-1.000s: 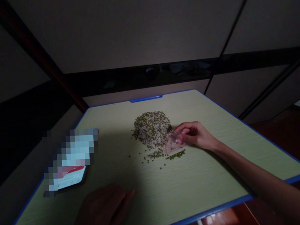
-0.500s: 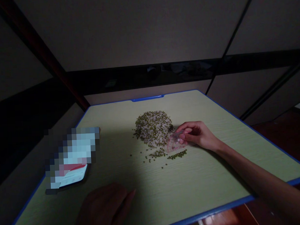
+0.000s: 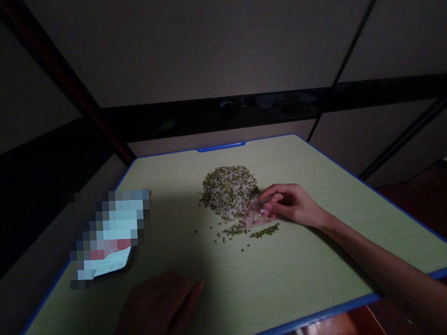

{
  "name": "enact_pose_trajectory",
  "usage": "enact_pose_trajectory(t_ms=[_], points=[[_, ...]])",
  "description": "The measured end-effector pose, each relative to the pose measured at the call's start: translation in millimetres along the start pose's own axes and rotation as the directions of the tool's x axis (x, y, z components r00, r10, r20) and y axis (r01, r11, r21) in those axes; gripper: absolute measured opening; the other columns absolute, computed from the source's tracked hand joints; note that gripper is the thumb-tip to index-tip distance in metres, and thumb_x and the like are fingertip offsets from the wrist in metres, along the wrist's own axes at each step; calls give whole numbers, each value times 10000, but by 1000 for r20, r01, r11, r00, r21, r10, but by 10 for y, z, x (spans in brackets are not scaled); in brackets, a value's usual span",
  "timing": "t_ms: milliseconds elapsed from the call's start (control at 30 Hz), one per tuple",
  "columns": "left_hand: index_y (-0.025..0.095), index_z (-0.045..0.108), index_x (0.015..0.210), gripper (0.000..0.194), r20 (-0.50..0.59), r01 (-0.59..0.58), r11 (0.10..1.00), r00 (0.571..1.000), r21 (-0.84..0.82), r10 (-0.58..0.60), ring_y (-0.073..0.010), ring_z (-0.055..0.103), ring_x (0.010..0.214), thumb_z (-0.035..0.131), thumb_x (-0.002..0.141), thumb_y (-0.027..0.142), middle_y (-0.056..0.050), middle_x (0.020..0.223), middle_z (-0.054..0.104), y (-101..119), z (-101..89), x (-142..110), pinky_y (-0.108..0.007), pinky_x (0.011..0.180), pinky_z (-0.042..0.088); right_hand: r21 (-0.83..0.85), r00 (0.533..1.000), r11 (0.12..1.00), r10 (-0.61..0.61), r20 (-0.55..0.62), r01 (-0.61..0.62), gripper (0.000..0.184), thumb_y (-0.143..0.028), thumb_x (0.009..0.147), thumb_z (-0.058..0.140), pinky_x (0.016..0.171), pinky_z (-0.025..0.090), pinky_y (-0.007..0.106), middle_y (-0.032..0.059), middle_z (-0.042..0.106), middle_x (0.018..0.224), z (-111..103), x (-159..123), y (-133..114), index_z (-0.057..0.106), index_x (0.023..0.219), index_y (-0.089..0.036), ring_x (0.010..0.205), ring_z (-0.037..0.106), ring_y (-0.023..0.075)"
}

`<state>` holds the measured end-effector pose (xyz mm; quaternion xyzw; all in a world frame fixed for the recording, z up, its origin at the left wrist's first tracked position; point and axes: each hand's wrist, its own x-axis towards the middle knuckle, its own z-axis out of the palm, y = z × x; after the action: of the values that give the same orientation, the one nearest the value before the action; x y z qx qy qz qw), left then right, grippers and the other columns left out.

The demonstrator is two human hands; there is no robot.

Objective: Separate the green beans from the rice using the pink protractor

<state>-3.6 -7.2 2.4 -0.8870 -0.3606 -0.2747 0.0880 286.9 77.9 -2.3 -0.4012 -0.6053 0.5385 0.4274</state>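
hands: bare, slim-fingered | right forearm: bare, slender, narrowing toward the wrist

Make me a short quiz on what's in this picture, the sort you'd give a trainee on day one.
1. Multiple choice: What holds the clear sheet?
a) the left hand
b) the right hand
c) both hands together

2. True or false: The phone lies left of the pile, as the camera sees it.

3. Fill in the blank: The edge of the table is coloured ____.

Key: 1. b, between thumb and fingers; 2. True; 3. blue
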Motion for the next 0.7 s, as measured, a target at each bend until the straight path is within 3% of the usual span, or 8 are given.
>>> enact_pose_trajectory(t_ms=[300,700], points=[[206,508,665,283,-29,7,1000,1000,-16,-7,-47,526,448,373,910,255,67,538,553,-1,12,24,-165,462,407,3,996,999,-44,82,44,148,-226,730,671,480,467,205,6,665,609,-4,22,40,638,852,-148,512,609,97],[202,515,640,319,-16,11,1000,1000,-20,-11,-47,516,433,358,912,258,62,521,546,-12,-4,22,-161,453,400,-153,983,978,-126,131,145,137,-202,758,636,422,401,206,-4,640,592,31,22,21,620,880,-142,489,550,85]])
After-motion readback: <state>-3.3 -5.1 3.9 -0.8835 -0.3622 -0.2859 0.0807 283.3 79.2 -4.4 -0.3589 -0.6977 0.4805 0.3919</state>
